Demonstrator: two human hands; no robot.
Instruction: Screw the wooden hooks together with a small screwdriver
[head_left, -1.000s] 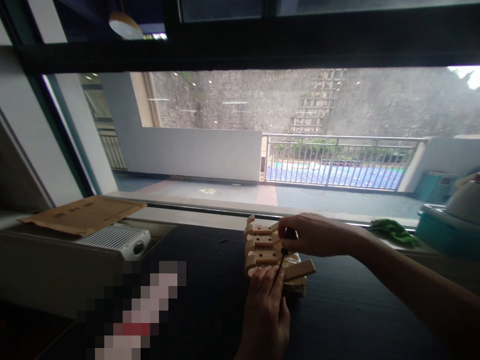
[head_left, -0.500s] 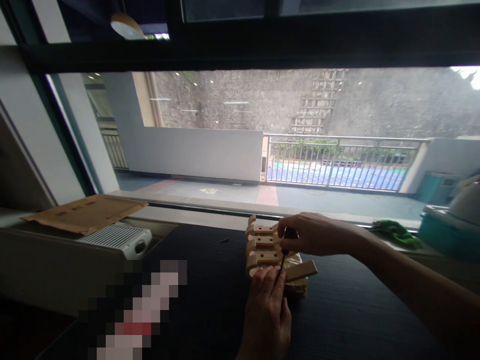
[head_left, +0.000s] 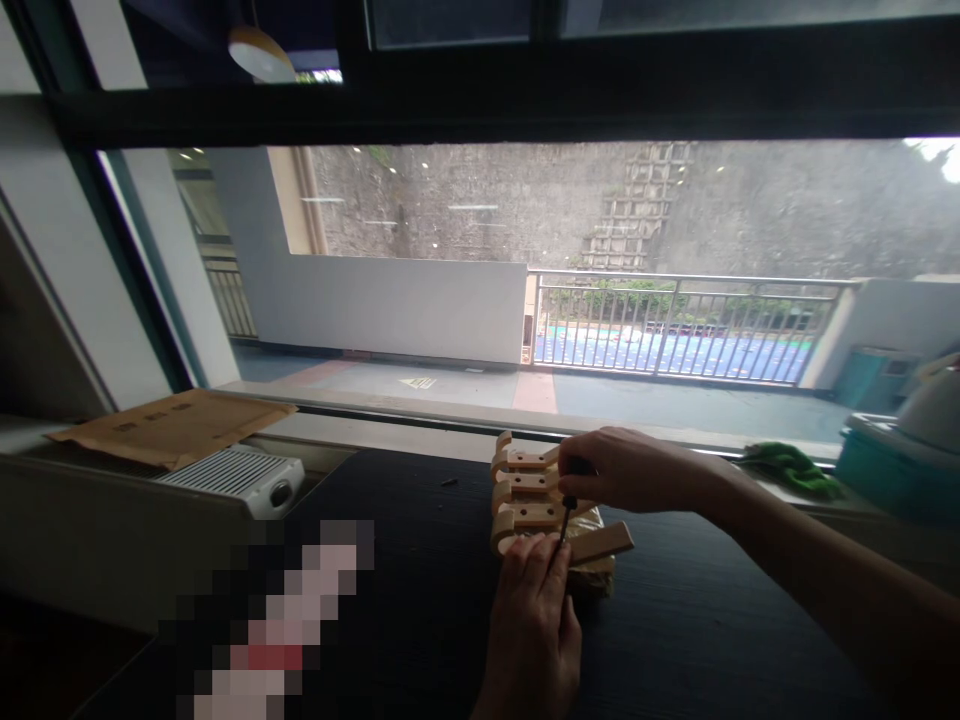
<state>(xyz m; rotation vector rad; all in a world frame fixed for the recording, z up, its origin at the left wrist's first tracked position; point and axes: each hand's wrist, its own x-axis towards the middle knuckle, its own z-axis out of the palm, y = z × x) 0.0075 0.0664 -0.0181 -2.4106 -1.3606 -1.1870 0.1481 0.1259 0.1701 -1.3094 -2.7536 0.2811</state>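
Note:
My right hand (head_left: 611, 468) is closed around the dark handle of a screwdriver (head_left: 568, 508), its shaft pointing down. The screwdriver's tip is hidden behind the fingers of my left hand (head_left: 532, 600), which press together over the nearest wooden hook (head_left: 604, 544) and hold it down. Several more pale wooden hooks (head_left: 529, 482), with curved left ends and dark holes in their flat parts, lie side by side just beyond. Under them is a bundle (head_left: 596, 580) in shiny clear wrapping, partly covered by the hooks and my hands.
The black table (head_left: 420, 570) runs up to the window sill, with a small dark bit (head_left: 449, 482) on it. A brown envelope (head_left: 176, 425) rests over a white vented appliance (head_left: 240, 475) at left. Far right are a green cloth (head_left: 795, 470) and a teal container (head_left: 874, 465).
Very little differs. My right hand has shifted slightly and turned a little on the screwdriver's handle, while my left hand keeps its place on the nearest wooden hook.

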